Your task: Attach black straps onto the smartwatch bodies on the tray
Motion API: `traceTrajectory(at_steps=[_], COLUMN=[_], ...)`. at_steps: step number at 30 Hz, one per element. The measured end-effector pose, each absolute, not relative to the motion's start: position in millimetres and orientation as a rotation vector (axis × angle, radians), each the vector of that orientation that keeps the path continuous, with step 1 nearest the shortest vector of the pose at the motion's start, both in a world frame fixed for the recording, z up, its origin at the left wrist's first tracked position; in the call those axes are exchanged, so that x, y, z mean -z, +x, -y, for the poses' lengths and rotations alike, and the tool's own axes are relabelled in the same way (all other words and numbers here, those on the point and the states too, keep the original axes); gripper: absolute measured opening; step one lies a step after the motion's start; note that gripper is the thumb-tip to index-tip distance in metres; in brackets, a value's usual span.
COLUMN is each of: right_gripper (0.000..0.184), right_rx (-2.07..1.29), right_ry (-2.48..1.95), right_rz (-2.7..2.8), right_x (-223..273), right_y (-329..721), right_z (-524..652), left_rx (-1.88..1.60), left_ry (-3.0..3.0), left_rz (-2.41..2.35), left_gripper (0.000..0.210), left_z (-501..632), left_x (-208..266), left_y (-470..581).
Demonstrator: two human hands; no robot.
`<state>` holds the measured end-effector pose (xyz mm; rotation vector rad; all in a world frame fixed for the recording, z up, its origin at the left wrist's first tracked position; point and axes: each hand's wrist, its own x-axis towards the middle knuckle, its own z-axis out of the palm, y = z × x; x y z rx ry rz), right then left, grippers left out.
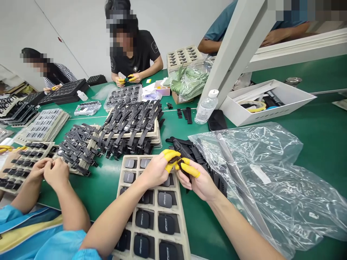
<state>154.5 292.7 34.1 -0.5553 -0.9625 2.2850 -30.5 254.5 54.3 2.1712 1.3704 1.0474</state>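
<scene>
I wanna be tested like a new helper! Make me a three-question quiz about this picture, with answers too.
1. True or false: the left hand is empty.

2. Which is nearer the right hand?
A) the white box
B) the clear plastic bag

3. Fill in the colour: the water bottle has a ____ cap.

Key
1. False: it pinches a small dark piece.
2. B
3. White

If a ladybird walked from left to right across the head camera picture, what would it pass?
The co-worker's hands → the little bottle → the person's left hand → the right hand → the white box.
</scene>
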Motion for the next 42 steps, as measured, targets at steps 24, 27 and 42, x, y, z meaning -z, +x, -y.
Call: traceTrajectory(at_steps=[24,27,42], right_gripper=[0.050,0.054,0.055], right_rx=[-2.308,-2.347,-2.294], right_ry=[-0.648,-0.707,-0.793], right_rz=[0.748,0.766,0.937], right_x=[-42.8,-41.6,-38.9], right_y=[144.9,146.1,150.4], right_z=[-287.6,-290.8,-289.9], left_rx=[-0.827,-0.740,-0.720], left_ry=[2.090,2.153,2.088], left_rz=[-1.458,-1.534,-1.484], left_gripper=[0.045,0.044,0.041], left_z=[-247.3,-247.2,-248.5], left_x=[-61.4,-67.4,-62.1], left_y=[-28.3,-27.8,-35.3])
